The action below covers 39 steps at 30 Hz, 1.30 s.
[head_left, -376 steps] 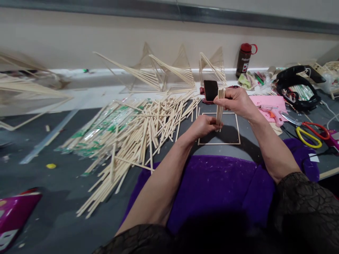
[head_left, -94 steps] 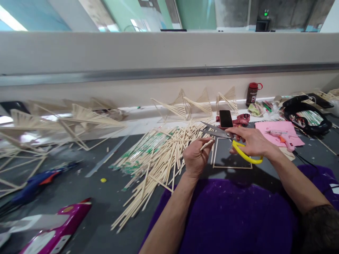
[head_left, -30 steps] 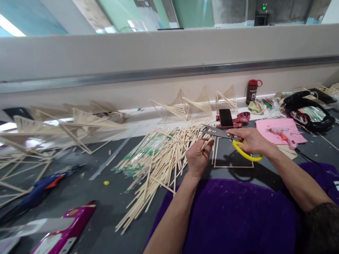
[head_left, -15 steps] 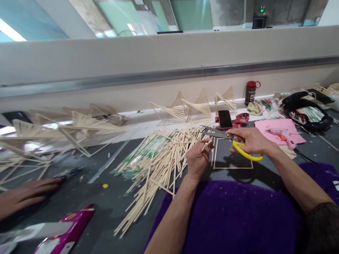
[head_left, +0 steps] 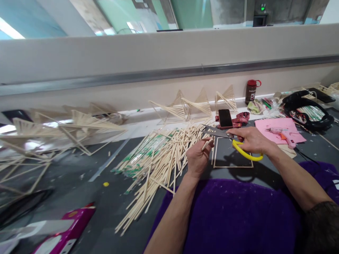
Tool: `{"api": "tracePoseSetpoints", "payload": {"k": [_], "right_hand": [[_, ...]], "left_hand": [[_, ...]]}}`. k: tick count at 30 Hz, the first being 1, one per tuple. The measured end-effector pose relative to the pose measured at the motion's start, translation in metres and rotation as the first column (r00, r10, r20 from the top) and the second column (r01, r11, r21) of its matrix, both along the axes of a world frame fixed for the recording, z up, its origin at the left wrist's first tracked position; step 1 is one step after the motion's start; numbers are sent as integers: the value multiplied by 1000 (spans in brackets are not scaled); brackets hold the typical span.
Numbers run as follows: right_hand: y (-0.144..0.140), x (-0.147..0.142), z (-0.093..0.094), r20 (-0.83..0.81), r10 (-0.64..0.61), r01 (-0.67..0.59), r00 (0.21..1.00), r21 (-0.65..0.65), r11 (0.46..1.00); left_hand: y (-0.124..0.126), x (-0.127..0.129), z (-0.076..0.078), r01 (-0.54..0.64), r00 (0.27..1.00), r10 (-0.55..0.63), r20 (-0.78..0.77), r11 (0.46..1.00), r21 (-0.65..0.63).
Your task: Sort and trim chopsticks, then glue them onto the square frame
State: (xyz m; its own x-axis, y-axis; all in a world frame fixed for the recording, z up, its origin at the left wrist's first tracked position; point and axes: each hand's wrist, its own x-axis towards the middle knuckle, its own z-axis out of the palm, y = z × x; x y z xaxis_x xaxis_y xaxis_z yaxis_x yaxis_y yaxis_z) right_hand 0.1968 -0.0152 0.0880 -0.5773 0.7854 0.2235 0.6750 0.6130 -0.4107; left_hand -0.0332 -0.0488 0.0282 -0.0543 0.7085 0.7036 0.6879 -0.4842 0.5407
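Note:
My left hand [head_left: 197, 159] grips a short wooden stick [head_left: 207, 144], its tip pointing up and right toward the scissors. My right hand [head_left: 251, 140] holds yellow-handled scissors [head_left: 221, 134] with the blades parted, aimed left just above the stick's tip. Below both hands a square frame of sticks [head_left: 231, 165] lies on the dark table. To the left spreads a big heap of loose wooden sticks [head_left: 159, 158]. A purple cloth [head_left: 227, 215] covers my lap.
Finished stick structures [head_left: 190, 106] line the wall ledge, more [head_left: 53, 130] at far left. A phone [head_left: 225, 118], a red-capped bottle [head_left: 250, 91], a pink sheet with a glue gun [head_left: 282, 133] and black headgear [head_left: 307, 107] sit at right. A magenta object [head_left: 63, 234] lies front left.
Both of my hands have stayed almost still with stick and scissors. Another person's hand at the far left edge, seen half a second ago, has gone, and the blue tool there is no longer visible.

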Motion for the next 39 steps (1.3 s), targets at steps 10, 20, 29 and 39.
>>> {"api": "tracePoseSetpoints", "payload": {"k": [10,20,29,39], "right_hand": [[-2,-3,-1,24,-16,15,1000,34,999],[-4,-2,6,52,-4,5,999,-22,1000],[-1,-2,0,-32,33,-34,999,-31,999],[2,-6,-10,-36,35,-35,999,9,999]], "left_hand": [[2,1,-6,-67,992,77,103,993,-101],[3,-2,-9,-1,994,-1,111,1000,18],[1,-1,-6,4,992,6,125,997,-78],[3,-1,-8,-56,992,65,112,995,-82]]}}
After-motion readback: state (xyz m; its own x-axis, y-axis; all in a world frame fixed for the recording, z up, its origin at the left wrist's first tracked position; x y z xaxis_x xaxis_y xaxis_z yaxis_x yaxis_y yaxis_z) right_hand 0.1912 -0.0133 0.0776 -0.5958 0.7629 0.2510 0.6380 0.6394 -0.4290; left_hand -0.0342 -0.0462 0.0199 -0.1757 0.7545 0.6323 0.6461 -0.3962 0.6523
